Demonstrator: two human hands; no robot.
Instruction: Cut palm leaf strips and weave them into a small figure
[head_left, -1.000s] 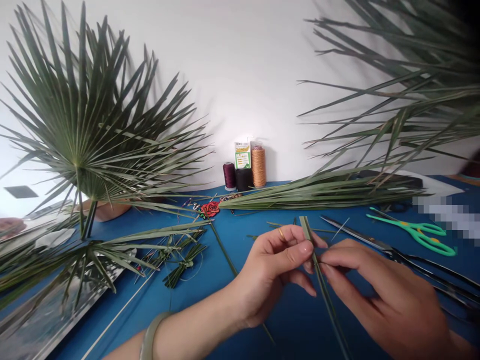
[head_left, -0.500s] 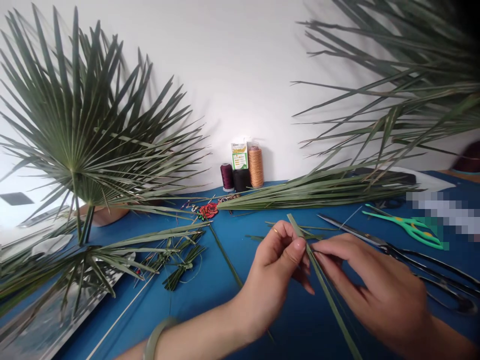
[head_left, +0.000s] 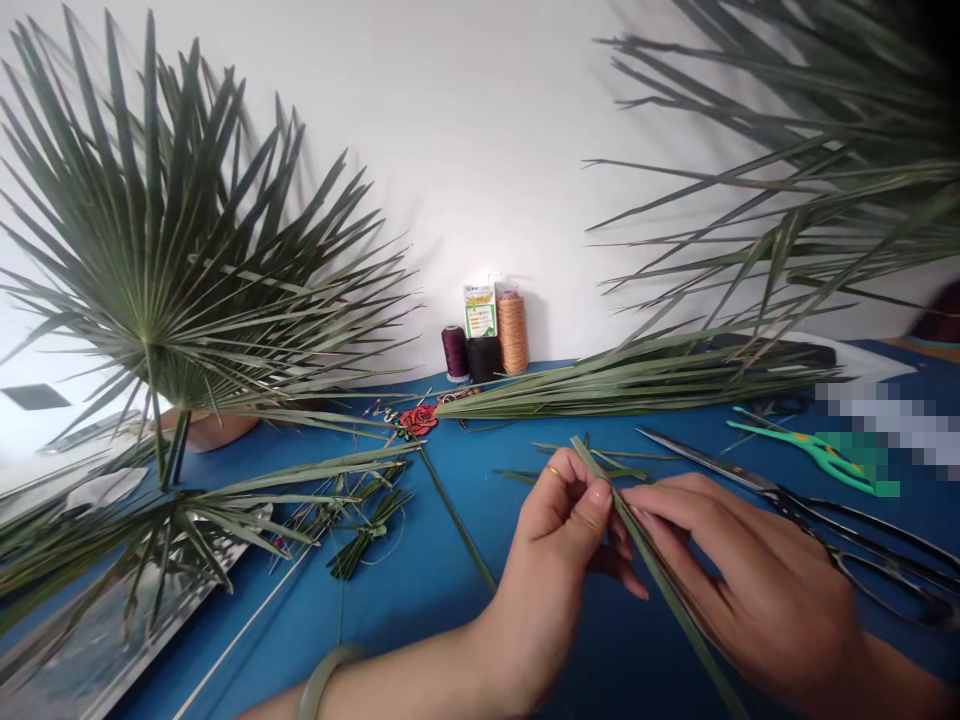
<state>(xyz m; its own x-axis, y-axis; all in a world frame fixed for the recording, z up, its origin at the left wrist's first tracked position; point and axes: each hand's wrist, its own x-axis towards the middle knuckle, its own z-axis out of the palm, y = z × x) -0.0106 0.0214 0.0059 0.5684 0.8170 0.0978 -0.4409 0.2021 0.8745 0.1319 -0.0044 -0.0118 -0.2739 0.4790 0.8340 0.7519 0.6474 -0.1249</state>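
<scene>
A long narrow green palm leaf strip [head_left: 679,618] runs diagonally from upper left to lower right over the blue table [head_left: 420,590]. My left hand [head_left: 559,545], with a gold ring and a pale bangle on the wrist, pinches the strip near its upper end between thumb and fingers. My right hand [head_left: 750,585] meets it from the right, fingertips pressed on the same strip just below the left thumb. The strip's upper tip sticks out above both hands.
Large black scissors [head_left: 840,530] and green-handled scissors [head_left: 817,452] lie to the right. A cut palm frond [head_left: 637,380] lies across the back. Thread spools [head_left: 487,345], a red rose ornament [head_left: 418,418], a potted fan palm [head_left: 150,300] and small woven leaf pieces [head_left: 367,525] stand left and behind.
Both hands have slid slightly left and down together, and the strip has tilted further so its tip leans more to the left. Both grips hold.
</scene>
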